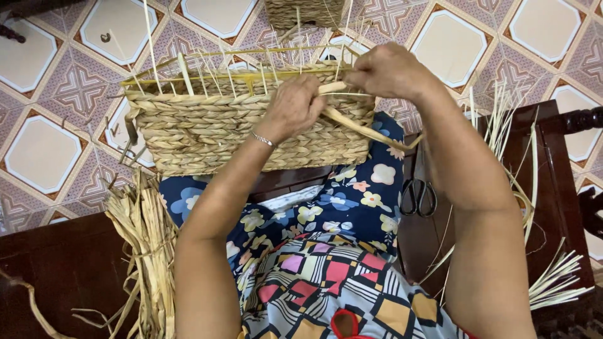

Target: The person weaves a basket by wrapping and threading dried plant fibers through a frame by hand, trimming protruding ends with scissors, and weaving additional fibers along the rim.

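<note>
Two hands [295, 107] [386, 69] on basket [207, 135] | scissors [419, 196] right | straw bundle [147, 251] left

Two baskets, one [251, 129] on the lap and one [306, 11] on the floor, one pair of scissors [419, 196], two hands, left [290, 108] and right [388, 70], one bracelet [263, 139]

A dark wooden bench [69, 270] holds a pile of dry straw strips [147, 251] on the left. Black scissors [418, 196] and thin pale sticks [556, 282] lie on the right.
</note>
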